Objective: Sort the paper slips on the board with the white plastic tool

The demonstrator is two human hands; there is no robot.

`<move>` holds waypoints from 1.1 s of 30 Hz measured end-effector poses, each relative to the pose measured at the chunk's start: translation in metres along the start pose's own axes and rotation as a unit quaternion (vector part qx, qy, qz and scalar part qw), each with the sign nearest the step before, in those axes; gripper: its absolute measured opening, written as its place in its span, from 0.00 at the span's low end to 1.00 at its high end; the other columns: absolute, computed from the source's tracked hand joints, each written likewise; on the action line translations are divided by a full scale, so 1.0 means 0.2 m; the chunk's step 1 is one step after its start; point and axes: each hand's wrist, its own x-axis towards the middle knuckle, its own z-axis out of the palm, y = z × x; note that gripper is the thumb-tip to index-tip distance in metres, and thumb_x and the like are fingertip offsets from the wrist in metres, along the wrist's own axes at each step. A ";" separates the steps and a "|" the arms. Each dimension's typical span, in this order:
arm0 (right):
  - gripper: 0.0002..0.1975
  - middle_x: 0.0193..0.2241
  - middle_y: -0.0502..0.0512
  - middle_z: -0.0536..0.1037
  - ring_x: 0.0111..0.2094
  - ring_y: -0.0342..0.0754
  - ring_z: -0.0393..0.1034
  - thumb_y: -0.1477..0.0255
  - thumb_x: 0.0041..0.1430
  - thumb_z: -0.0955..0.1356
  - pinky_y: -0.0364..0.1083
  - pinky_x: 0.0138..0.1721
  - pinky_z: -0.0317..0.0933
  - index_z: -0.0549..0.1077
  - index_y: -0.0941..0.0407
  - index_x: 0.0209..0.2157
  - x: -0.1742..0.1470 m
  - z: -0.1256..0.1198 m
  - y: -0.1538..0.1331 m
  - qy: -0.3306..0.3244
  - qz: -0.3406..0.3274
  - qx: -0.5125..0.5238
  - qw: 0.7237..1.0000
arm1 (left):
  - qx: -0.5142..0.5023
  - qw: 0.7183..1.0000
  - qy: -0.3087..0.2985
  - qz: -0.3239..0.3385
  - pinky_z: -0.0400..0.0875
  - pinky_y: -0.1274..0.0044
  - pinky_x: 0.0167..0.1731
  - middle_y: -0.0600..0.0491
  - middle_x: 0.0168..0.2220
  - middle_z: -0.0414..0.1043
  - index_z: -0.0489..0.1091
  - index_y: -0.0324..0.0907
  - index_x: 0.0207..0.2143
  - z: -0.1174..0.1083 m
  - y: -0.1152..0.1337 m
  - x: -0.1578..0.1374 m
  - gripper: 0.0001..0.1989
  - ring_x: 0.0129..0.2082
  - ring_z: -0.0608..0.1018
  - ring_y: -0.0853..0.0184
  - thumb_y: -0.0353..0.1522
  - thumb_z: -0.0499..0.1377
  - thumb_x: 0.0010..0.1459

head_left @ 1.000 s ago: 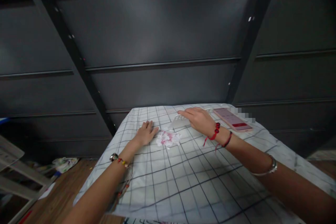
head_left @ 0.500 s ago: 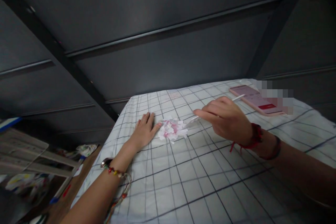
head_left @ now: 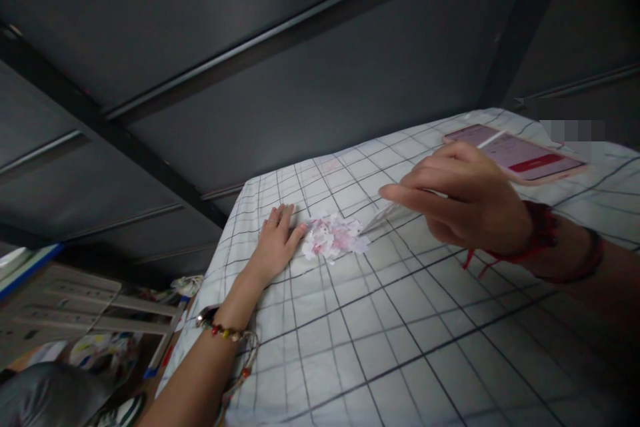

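The pile of paper bits (head_left: 333,238) is white and pink, and it lies on the checked cloth (head_left: 380,347) near the far left corner of the table. The left hand (head_left: 276,245) lies flat on the cloth just left of the pile, palm down, fingers straight and close together, holding nothing; its thumb tip is right at the pile's edge. A beaded bracelet (head_left: 223,328) sits on the left wrist. The right hand (head_left: 463,197) is lifted above the cloth on the right side of the pile. Its first finger points left, and its fingers are closed on a thin white strip (head_left: 387,215). The low end of the strip slants down to the right edge of the pile. A red string (head_left: 500,255) is tied around the right wrist. A phone (head_left: 520,155) with a pink screen lies flat on the far right part of the cloth, behind the right hand. The cloth is white with dark lines that make squares. Behind the table stands a dark wall (head_left: 250,47) with long bars across it. Down on the far left there are pale shelves (head_left: 75,300) and some coloured things on the floor, too blurry to tell.
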 end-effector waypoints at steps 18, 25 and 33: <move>0.13 0.21 0.47 0.69 0.22 0.41 0.58 0.82 0.56 0.56 0.46 0.26 0.51 0.66 0.55 0.36 0.01 0.00 0.00 0.003 -0.033 0.008 0.999 | -0.057 0.930 -0.027 0.362 0.45 0.59 0.56 0.47 0.60 0.44 0.59 0.44 0.55 -0.09 0.10 -0.03 0.20 0.60 0.44 0.55 0.39 0.50 0.61; 0.14 0.20 0.47 0.69 0.22 0.41 0.58 0.83 0.54 0.55 0.45 0.26 0.50 0.65 0.55 0.35 0.03 -0.01 0.00 -0.019 -0.042 -0.008 0.999 | -0.039 0.929 -0.032 0.366 0.47 0.58 0.55 0.50 0.62 0.39 0.58 0.47 0.56 -0.10 0.12 -0.03 0.21 0.60 0.43 0.53 0.40 0.51 0.61; 0.15 0.21 0.47 0.69 0.23 0.42 0.58 0.85 0.50 0.55 0.45 0.27 0.51 0.64 0.56 0.36 0.03 -0.03 0.02 -0.029 -0.045 -0.043 0.998 | 0.006 0.936 0.023 0.351 0.44 0.57 0.55 0.44 0.61 0.41 0.65 0.39 0.50 -0.12 0.14 -0.03 0.19 0.60 0.43 0.50 0.39 0.50 0.62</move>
